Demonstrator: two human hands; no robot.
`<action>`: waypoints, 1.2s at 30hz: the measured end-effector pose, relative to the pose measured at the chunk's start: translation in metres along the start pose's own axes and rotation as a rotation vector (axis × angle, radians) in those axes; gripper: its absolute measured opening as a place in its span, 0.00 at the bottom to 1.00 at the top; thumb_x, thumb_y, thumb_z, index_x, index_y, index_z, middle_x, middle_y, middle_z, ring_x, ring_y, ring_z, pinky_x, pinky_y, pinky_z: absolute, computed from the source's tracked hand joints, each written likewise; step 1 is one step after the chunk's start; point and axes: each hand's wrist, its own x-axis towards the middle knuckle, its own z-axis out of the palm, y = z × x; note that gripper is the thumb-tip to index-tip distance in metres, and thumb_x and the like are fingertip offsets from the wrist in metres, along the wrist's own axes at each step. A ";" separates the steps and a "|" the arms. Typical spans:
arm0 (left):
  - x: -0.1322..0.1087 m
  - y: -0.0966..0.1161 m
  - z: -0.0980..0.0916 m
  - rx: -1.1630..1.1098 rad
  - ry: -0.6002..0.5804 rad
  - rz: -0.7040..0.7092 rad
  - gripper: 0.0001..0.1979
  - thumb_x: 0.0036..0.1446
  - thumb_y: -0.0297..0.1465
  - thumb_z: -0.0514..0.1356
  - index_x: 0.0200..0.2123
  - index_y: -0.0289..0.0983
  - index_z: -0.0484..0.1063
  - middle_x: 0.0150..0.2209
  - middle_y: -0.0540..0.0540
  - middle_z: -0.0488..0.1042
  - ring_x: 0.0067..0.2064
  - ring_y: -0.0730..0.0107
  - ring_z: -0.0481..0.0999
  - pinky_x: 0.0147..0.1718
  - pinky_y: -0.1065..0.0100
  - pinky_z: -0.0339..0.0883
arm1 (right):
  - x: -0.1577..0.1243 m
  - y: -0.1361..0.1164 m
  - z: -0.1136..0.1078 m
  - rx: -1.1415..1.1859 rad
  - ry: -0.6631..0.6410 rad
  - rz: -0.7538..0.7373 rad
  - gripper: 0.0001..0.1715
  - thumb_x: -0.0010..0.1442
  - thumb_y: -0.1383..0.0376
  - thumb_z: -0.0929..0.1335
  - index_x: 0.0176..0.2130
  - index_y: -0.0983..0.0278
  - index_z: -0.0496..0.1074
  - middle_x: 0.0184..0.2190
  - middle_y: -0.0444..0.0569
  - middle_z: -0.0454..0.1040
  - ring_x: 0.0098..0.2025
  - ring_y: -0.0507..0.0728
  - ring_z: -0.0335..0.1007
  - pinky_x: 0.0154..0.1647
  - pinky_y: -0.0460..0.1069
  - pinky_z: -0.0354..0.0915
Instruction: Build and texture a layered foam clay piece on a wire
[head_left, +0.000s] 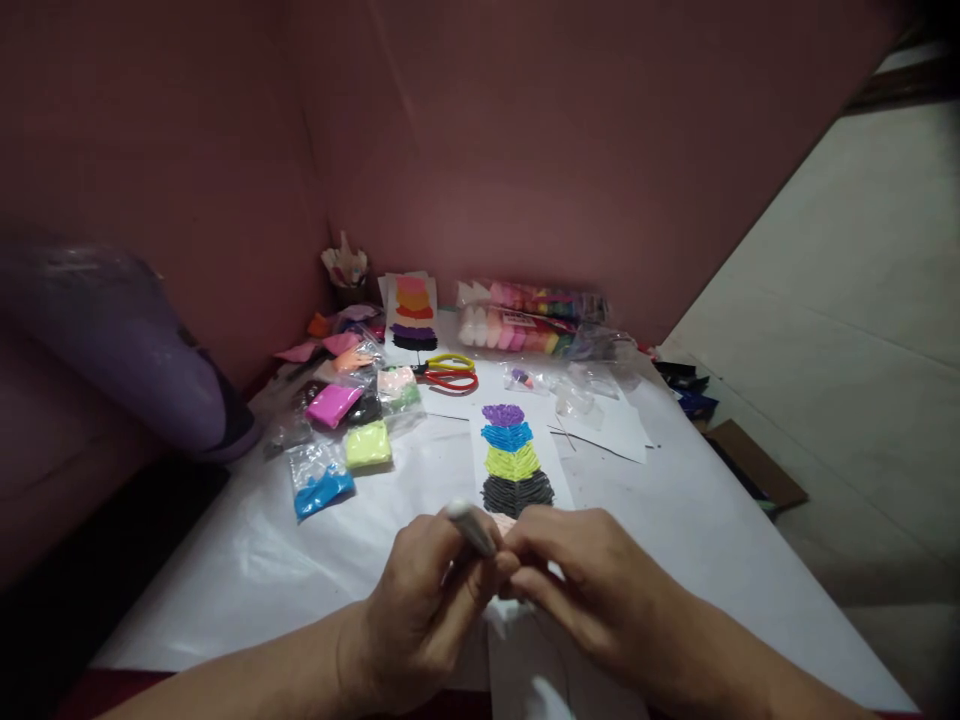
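Note:
My left hand [424, 590] is closed around a slim pen-like tool [466, 522] with a pale, rounded end that points up. Fingertips of my right hand [592, 575] are pinched together and meet those of the left; whatever is between them is hidden. Both hands are over the lower part of a white paper strip [559, 482]. On that strip are ridged bands of what looks like soft clay: purple [503, 414], blue [507, 436], yellow [513, 461] and black [517, 492]. A pale peach patch [504, 522] shows just behind my fingers.
Bagged clay packs in blue [324, 492], yellow [368, 445] and pink [334, 405] lie left. Behind are red-and-yellow-handled scissors [450, 373], a second banded paper [414, 310] and long bags of coloured clay [517, 330]. Loose paper [619, 430] lies right. A purple object [165, 350] juts in from the left.

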 end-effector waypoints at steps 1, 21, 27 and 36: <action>-0.001 -0.002 0.001 -0.015 0.041 -0.030 0.05 0.62 0.23 0.52 0.35 0.38 0.63 0.26 0.52 0.66 0.26 0.79 0.66 0.25 0.75 0.63 | -0.002 0.004 -0.003 0.018 0.073 0.018 0.07 0.63 0.67 0.64 0.36 0.63 0.73 0.30 0.47 0.76 0.29 0.52 0.71 0.30 0.47 0.66; -0.002 -0.024 0.008 0.238 0.155 -0.192 0.07 0.62 0.23 0.51 0.42 0.37 0.61 0.22 0.55 0.68 0.20 0.78 0.71 0.19 0.76 0.65 | -0.031 0.023 0.013 -0.157 0.140 -0.421 0.31 0.69 0.56 0.58 0.16 0.61 0.56 0.12 0.40 0.58 0.15 0.50 0.49 0.20 0.51 0.44; -0.001 -0.024 0.015 0.182 0.112 -0.232 0.05 0.63 0.25 0.50 0.42 0.38 0.61 0.21 0.55 0.68 0.17 0.81 0.66 0.16 0.77 0.59 | -0.033 0.016 0.021 -0.299 -0.018 -0.499 0.32 0.70 0.67 0.51 0.17 0.61 0.58 0.13 0.42 0.60 0.17 0.51 0.49 0.19 0.50 0.49; 0.001 -0.023 0.018 0.178 0.102 -0.225 0.05 0.63 0.24 0.50 0.42 0.37 0.61 0.20 0.55 0.68 0.17 0.80 0.67 0.16 0.77 0.60 | -0.034 0.021 0.029 -0.346 -0.083 -0.521 0.31 0.70 0.67 0.50 0.18 0.62 0.60 0.14 0.42 0.59 0.17 0.50 0.47 0.18 0.50 0.46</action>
